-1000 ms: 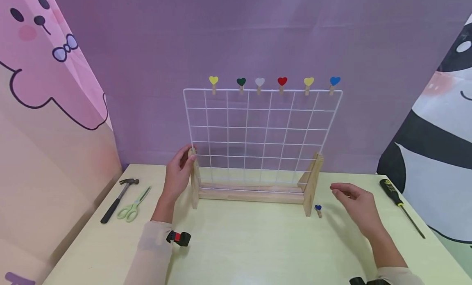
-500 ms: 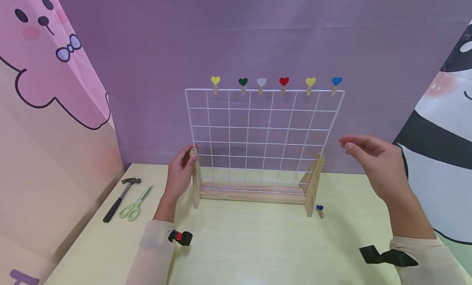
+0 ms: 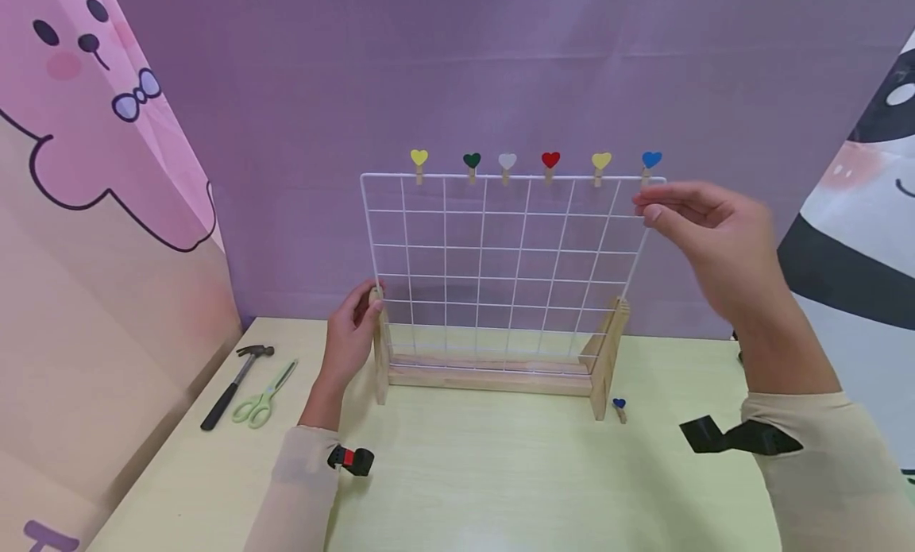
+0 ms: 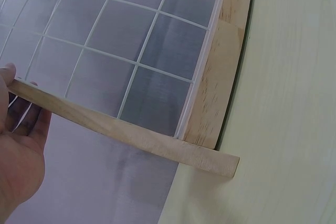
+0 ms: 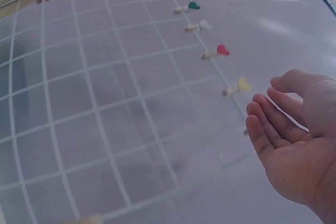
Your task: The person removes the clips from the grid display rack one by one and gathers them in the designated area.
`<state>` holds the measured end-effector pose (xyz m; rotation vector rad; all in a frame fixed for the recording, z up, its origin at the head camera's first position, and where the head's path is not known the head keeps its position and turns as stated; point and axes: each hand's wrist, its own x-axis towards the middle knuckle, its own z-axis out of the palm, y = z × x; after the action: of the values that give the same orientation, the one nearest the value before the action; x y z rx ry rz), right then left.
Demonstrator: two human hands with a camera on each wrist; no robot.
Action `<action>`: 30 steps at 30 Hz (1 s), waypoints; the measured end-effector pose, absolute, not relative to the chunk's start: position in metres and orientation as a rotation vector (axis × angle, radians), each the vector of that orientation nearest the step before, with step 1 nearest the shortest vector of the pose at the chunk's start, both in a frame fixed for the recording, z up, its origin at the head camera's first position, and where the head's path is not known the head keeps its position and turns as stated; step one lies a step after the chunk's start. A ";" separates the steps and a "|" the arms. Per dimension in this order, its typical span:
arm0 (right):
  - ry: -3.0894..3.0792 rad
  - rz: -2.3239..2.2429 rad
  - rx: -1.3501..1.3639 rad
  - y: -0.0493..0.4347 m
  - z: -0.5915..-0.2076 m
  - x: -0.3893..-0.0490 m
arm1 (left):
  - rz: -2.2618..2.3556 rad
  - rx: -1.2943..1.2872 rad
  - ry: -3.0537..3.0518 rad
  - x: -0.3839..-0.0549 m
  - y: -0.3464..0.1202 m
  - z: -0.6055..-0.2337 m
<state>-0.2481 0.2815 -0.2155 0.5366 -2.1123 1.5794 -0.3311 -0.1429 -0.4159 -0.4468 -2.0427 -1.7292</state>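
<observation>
A white wire grid (image 3: 486, 278) stands upright in a wooden stand (image 3: 493, 383). Along its top wire sit several small heart clothespins: yellow (image 3: 418, 156), green (image 3: 472, 160), white (image 3: 507, 161), red (image 3: 550, 160), another yellow (image 3: 601, 160) and blue (image 3: 651, 159) at the right end. My left hand (image 3: 348, 339) grips the stand's left upright (image 4: 126, 129) near its top, thumb in front. By the grid's top right corner is my right hand (image 3: 729, 246), its fingertips just below the blue clothespin and covering that corner. In the right wrist view its thumb and fingers are apart, holding nothing.
On the table (image 3: 465, 472), a dark blue heart clothespin (image 3: 619, 409) lies beside the stand's right foot. A hammer (image 3: 227, 397) and green scissors (image 3: 259, 405) lie at the left. Behind the grid hangs a purple backdrop (image 3: 286, 139).
My right hand has risen from low over the table at the right, then moved left to the grid's top right corner. The left hand keeps its hold on the stand.
</observation>
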 end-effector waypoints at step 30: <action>-2.113 1.644 0.656 0.167 -0.148 -0.289 | -1.754 -0.380 -2.084 -0.319 -0.137 -0.400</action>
<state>-0.2886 0.1672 -0.1475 0.6562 -2.1131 1.6435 -0.3185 -0.1369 -0.4003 -0.3797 -2.0840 -1.7537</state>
